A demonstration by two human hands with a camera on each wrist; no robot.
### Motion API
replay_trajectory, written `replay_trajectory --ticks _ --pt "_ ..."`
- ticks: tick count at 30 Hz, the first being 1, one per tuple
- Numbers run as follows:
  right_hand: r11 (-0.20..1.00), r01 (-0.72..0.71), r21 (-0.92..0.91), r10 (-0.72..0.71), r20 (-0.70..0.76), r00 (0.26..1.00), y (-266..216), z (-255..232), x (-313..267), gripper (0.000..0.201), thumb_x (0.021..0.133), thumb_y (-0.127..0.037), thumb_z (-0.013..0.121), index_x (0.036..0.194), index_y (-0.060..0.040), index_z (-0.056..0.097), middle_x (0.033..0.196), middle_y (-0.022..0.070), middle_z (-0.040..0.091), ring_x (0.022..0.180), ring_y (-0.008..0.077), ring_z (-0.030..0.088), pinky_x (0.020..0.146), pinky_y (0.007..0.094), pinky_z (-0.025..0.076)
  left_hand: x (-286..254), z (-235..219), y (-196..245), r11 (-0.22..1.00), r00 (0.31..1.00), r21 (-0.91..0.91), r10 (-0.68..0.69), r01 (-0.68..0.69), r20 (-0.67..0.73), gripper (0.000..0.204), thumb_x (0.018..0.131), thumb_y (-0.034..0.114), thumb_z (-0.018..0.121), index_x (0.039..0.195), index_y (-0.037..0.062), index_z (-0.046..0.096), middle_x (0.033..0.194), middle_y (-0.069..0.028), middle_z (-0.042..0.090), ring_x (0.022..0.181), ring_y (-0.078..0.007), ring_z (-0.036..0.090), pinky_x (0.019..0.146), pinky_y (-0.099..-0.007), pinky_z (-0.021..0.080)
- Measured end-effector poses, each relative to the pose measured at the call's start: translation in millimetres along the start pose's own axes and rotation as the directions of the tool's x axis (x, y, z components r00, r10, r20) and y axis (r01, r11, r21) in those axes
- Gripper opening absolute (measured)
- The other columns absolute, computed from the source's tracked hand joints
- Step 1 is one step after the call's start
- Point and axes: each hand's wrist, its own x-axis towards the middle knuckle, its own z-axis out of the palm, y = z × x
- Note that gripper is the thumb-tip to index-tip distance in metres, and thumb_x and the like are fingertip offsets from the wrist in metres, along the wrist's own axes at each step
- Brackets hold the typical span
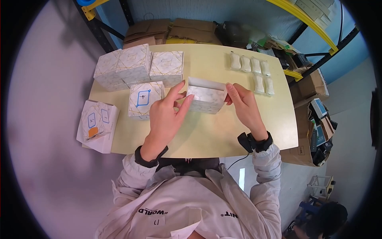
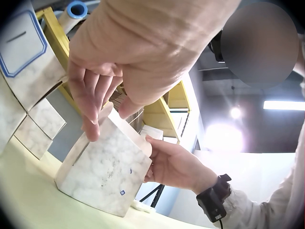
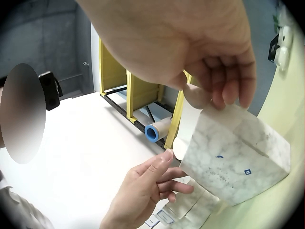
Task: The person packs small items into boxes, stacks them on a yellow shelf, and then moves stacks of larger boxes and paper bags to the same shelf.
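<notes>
A white marbled carton (image 1: 207, 100) stands at the middle of the table, its top open and the inside showing pale. At its left end my left hand (image 1: 164, 116) holds the edge, thumb at the near corner and index finger at the far one. My right hand (image 1: 246, 104) pinches the right end between thumb and fingers. In the right wrist view, rounded end flaps stick up beside the fingers, and the carton (image 3: 231, 155) bears small blue marks. Just left of the left hand sits a closed marbled box (image 1: 146, 98) with a blue-framed label.
Several marbled boxes (image 1: 133, 61) are stacked at the back left. An opened carton (image 1: 97, 124) with an orange patch lies at the left edge. Clear-wrapped white packets (image 1: 245, 64) lie in rows at the back right. Filled cardboard boxes (image 1: 304, 149) stand beyond the table's right edge.
</notes>
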Motion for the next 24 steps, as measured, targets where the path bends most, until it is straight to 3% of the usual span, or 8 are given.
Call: replay_trajectory --ticks 10,13,17,19,24 --pt "1.000 0.004 -0.022 -0.004 -0.002 1.000 -1 0 0 0.051 0.118 -0.037 0.056 0.093 0.0070 0.066 0.081 0.0081 0.065 0.076 0.0158 0.062 0.072 0.0318 0.051 9 -10 13 0.994 0.995 0.092 0.044 -0.053 0.094 0.059 0.104 0.019 0.073 0.160 0.0213 0.055 0.100 -0.0117 0.081 0.068 -0.0259 0.073 0.064 -0.0388 0.057" --pt "1.000 0.000 -0.020 0.000 -0.002 1.000 -2 -1 -1 0.051 0.118 -0.036 0.056 0.093 0.0071 0.065 0.081 0.0084 0.065 0.076 0.0158 0.062 0.072 0.0319 0.051 8 -13 13 0.997 0.992 0.063 0.027 -0.035 0.125 0.060 0.104 0.016 0.073 0.161 0.0222 0.056 0.100 -0.0116 0.079 0.072 -0.0217 0.076 0.062 -0.0337 0.056" --pt "0.999 0.005 -0.042 -0.004 0.008 1.000 -1 -2 0 0.050 0.118 -0.036 0.056 0.093 0.0071 0.065 0.081 0.0086 0.065 0.077 0.0161 0.063 0.073 0.0321 0.051 7 -15 13 0.998 0.990 0.062 0.024 -0.033 0.137 0.059 0.103 0.016 0.074 0.159 0.0212 0.056 0.101 -0.0128 0.079 0.075 -0.0227 0.077 0.062 -0.0336 0.057" --pt "0.999 0.009 -0.046 -0.008 0.009 1.000 -1 -2 -1 0.050 0.118 -0.035 0.055 0.093 0.0071 0.065 0.081 0.0086 0.065 0.077 0.0162 0.063 0.073 0.0321 0.052 6 -16 13 0.998 0.987 0.056 0.018 -0.028 0.161 0.056 0.104 0.021 0.074 0.157 0.0211 0.055 0.109 -0.0128 0.081 0.076 -0.0264 0.077 0.069 -0.0400 0.060" --pt "0.999 0.012 -0.053 -0.011 0.018 1.000 2 -4 -1 0.048 0.118 -0.035 0.054 0.096 0.0066 0.065 0.082 0.0083 0.066 0.077 0.0160 0.061 0.073 0.0321 0.052 6 -15 11 0.998 0.985 0.056 0.023 -0.033 0.174 0.057 0.103 0.021 0.075 0.156 0.0212 0.053 0.112 -0.0130 0.081 0.080 -0.0271 0.079 0.071 -0.0406 0.060"
